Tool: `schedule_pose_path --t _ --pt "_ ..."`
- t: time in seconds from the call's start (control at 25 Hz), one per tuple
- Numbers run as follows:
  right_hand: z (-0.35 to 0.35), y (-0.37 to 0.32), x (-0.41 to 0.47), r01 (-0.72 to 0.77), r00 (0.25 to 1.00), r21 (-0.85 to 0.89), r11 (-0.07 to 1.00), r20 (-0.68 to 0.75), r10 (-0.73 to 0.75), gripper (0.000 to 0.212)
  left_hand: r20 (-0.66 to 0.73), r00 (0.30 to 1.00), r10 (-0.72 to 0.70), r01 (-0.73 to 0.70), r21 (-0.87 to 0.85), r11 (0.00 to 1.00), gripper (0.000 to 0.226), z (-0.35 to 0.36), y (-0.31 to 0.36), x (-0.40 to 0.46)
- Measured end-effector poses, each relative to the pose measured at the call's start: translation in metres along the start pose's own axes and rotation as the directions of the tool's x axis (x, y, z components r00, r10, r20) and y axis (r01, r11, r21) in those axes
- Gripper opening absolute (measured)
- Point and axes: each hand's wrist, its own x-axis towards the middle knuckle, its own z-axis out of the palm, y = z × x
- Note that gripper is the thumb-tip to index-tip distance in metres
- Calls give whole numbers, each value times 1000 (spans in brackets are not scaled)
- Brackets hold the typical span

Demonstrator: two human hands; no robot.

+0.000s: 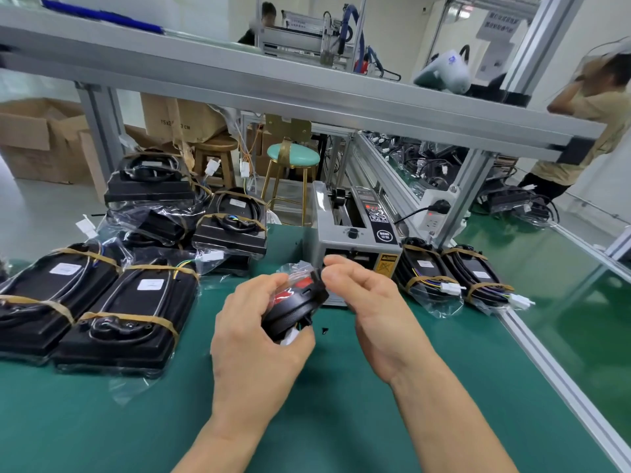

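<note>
Currently I am watching both hands working just above the green mat (375, 421), in front of the grey tape dispenser (355, 230). The left hand (252, 339) is gripping a round black part (297, 307) from below, fingers curling round its rim and thumb lying across the top, so that grip is closed fully on the part. A red patch is showing on the part's upper face, and a white connector (290, 337) is poking out between the left palm and the part's lower edge. A clear bag (296, 269) is covering the part's far end, crumpled and sticking up. The right hand (368, 302) is pinching that bag at its right edge between thumb and forefinger, the other fingers curling loosely behind; it is a narrow pinch, right beside the part. A small black scrap (324, 331) is lying on the mat just right of the left fingertips. To the left I am seeing a pile of bagged black units (129, 312) bound with brown tape, 2 lying flat side by side nearest me and more stacking up behind. Right of the dispenser, 2 more bagged units (425, 278) are lying side by side, white plugs pointing right. Behind the bench a teal stool (293, 156) is standing on the floor.
</note>
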Motion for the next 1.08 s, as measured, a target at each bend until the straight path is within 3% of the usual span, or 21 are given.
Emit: schedule_pose_path --t 0.04,0.16,0.52,0.84,1.08 --pt "3 -3 -7 14 999 -27 1000 45 -12 11 -1 1000 -4 4 10 1000 55 1 -1 -1" --pt "3 -4 -12 30 1000 -51 998 5 -29 22 -16 1000 -25 26 11 1000 56 3 0 -3" --pt "8 -2 -10 30 1000 -79 996 2 -30 18 -26 999 -28 28 -9 1000 52 3 3 -1" --pt "14 7 -9 111 988 -162 981 -90 -127 22 -23 999 -24 24 -13 1000 50 3 5 -1" --pt "16 12 -9 123 982 -115 986 -128 -138 24 -25 999 -24 24 3 1000 51 3 6 -1"
